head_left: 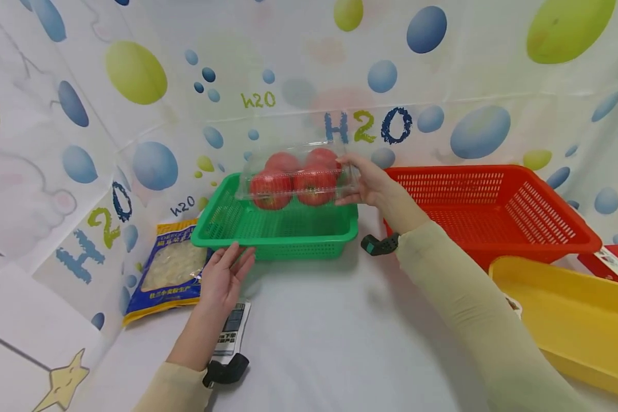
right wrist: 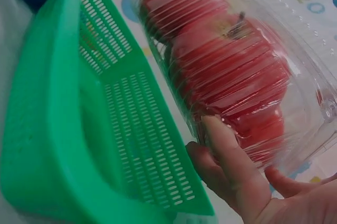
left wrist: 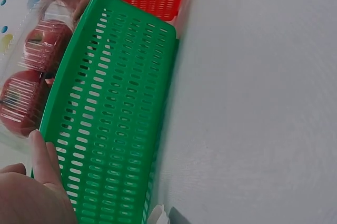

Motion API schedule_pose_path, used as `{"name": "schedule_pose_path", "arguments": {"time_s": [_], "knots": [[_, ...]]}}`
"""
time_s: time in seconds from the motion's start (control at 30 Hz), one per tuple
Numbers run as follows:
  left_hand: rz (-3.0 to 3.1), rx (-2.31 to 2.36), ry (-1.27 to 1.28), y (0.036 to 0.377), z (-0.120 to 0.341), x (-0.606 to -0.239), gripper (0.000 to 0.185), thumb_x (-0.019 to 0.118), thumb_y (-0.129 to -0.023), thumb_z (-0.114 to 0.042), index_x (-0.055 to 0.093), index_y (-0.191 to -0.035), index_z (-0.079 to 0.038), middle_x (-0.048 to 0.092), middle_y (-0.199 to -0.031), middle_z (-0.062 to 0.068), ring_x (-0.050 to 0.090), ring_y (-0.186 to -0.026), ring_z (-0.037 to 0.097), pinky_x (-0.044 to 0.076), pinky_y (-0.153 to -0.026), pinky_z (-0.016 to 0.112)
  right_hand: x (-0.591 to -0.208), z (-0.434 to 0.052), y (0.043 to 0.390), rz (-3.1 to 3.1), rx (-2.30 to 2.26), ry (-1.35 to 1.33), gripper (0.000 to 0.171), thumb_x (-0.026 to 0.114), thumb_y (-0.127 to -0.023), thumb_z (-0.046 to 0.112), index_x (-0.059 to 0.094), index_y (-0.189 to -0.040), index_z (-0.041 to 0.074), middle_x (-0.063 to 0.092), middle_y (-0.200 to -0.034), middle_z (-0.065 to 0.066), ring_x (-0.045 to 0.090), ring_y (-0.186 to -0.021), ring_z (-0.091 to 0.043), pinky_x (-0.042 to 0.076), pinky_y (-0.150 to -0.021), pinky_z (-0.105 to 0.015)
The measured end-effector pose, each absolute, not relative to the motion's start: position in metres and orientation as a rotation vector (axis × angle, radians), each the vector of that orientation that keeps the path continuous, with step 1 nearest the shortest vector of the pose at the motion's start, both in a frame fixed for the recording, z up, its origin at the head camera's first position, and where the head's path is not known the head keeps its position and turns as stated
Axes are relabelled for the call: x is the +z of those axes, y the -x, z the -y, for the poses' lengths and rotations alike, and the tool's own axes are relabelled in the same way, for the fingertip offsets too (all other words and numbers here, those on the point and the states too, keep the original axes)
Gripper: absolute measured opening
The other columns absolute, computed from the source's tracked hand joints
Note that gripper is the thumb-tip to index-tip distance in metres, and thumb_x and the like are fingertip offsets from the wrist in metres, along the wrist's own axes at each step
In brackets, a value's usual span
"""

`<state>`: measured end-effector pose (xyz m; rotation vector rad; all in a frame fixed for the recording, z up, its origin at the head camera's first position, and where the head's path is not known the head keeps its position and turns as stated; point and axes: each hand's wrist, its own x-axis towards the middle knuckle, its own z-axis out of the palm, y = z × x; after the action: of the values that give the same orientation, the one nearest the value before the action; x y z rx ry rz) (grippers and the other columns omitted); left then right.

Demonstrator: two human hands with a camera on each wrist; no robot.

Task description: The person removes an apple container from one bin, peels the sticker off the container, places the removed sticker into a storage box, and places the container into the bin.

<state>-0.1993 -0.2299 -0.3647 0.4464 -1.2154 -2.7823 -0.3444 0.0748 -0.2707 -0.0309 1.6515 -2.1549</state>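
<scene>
Up over the green basket (head_left: 288, 241), a clear plastic box (head_left: 297, 171) of red apples (head_left: 270, 189) is tilted in the air. My right hand (head_left: 369, 182) grips its right end; the right wrist view shows fingers (right wrist: 231, 155) under the box's near edge. At the basket's front left rim is my left hand (head_left: 224, 280), its fingers nearly straight and touching the rim. That contact shows in the left wrist view, where the fingertips (left wrist: 38, 145) lie along the green edge. No contents show in the part of the basket I can see.
To the right stands a red basket (head_left: 494, 223), with a yellow tray (head_left: 587, 320) in front and a red box (head_left: 615, 266) behind it. A blue and yellow food bag (head_left: 170, 269) lies left. Partly under my left arm is a white printed packet (head_left: 233, 329).
</scene>
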Motion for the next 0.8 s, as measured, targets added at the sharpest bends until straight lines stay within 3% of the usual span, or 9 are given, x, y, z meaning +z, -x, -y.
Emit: {"name": "schedule_pose_path", "arguments": {"time_s": [0.4,0.8], "knots": [[1.115,-2.834,-0.497,0.207,0.231,-0.364,0.018,0.057,-0.102,-0.011,0.046,-0.116,-0.008,0.072,-0.099,0.01,0.074,-0.092,0.019,0.056,-0.085,0.03,-0.28,-0.042,0.365,-1.64,-2.143,0.061,0.068,0.062,-0.093,0.037,0.029,-0.15,0.022,0.045,-0.141,-0.021,0.054,-0.117,-0.048,0.059,-0.074,-0.051],[1.202,-2.764,-0.525,0.204,0.227,-0.364,0.021,0.057,-0.103,-0.013,0.047,-0.12,-0.01,0.069,-0.098,0.007,0.073,-0.088,0.017,0.056,-0.085,0.028,-0.29,-0.029,0.382,-1.63,-2.112,-0.035,0.075,0.066,-0.088,0.029,0.029,-0.153,0.023,0.034,-0.149,-0.023,0.051,-0.121,-0.054,0.047,-0.096,-0.064]]}}
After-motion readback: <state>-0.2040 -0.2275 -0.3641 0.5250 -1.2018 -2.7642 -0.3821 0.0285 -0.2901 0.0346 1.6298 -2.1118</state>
